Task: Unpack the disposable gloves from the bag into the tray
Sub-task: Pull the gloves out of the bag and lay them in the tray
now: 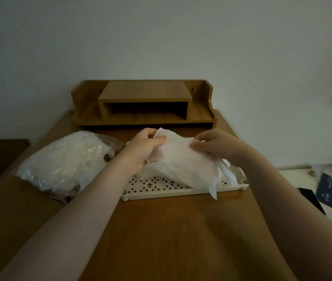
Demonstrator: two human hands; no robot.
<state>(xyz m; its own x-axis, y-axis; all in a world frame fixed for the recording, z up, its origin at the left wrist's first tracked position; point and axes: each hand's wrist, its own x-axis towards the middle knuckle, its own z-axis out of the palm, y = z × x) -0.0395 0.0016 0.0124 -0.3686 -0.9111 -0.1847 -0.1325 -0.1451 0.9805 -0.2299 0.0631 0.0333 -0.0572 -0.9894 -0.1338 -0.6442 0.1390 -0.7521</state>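
Observation:
A thin translucent disposable glove [183, 159] hangs stretched between my two hands above the white perforated tray [161, 194]. My left hand [143, 148] grips its left edge with curled fingers and thumb. My right hand [214, 144] pinches its upper right edge. More loose gloves [227, 174] lie in the tray beneath, some draping over its right rim. A clear plastic bag [67, 161] stuffed with white gloves lies on the table to the left of the tray.
A wooden desk organizer [143, 104] stands at the back of the wooden table [171, 230] against the wall. To the right, a lower white surface holds a dark booklet [326, 188], a black flat object [311, 199] and some plastic wrapping.

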